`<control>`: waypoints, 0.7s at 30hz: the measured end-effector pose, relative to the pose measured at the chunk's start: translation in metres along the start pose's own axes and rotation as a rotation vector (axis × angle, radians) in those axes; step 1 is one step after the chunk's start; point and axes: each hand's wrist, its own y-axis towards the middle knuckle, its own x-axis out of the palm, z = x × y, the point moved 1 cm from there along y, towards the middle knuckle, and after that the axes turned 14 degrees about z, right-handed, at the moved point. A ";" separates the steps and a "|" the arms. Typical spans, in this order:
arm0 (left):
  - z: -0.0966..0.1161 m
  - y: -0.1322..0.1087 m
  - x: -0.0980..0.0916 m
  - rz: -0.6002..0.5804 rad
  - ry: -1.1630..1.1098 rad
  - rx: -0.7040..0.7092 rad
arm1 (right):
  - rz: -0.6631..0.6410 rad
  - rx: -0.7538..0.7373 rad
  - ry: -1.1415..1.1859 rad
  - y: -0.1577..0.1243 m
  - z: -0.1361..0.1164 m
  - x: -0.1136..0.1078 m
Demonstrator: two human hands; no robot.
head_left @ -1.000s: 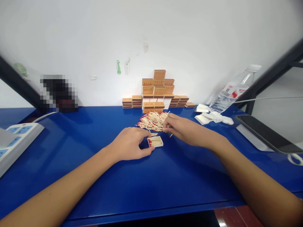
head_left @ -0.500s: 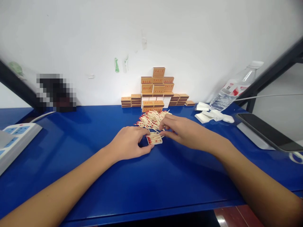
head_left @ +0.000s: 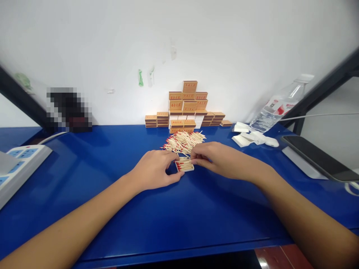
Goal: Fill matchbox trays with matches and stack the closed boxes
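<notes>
A small white matchbox tray (head_left: 189, 170) lies on the blue table, partly filled with red-tipped matches (head_left: 184, 165). My left hand (head_left: 157, 170) grips the tray's left end between thumb and fingers. At the tray's right end, my right hand (head_left: 209, 158) pinches thumb and fingertips together on the ends of some matches; how many is hidden by the fingers. Just behind both hands spreads a heap of loose matches (head_left: 183, 141), most with red heads toward the left.
Stacked matchboxes (head_left: 189, 96) stand against the wall behind the heap. White empty trays (head_left: 242, 140) and a leaning water bottle (head_left: 276, 108) are at back right. A phone (head_left: 316, 155) rests at right, a power strip (head_left: 24, 164) at left. Blue table (head_left: 179, 220) surface lies in front.
My right hand has moved slightly down from the heap's edge to the tray, and its fingers have closed together. My left hand stays on the tray. The view has shifted slightly.
</notes>
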 end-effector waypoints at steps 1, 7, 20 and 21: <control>0.000 0.000 0.000 0.000 0.001 0.001 | 0.000 -0.001 -0.003 0.000 -0.001 0.000; 0.000 0.000 0.000 0.001 0.001 0.013 | -0.011 0.015 0.005 0.001 -0.002 0.008; -0.001 0.000 0.001 0.009 -0.005 0.008 | 0.058 0.021 -0.009 0.001 0.009 0.003; -0.001 0.000 0.000 0.010 -0.007 0.004 | 0.050 0.024 -0.017 0.001 0.010 0.003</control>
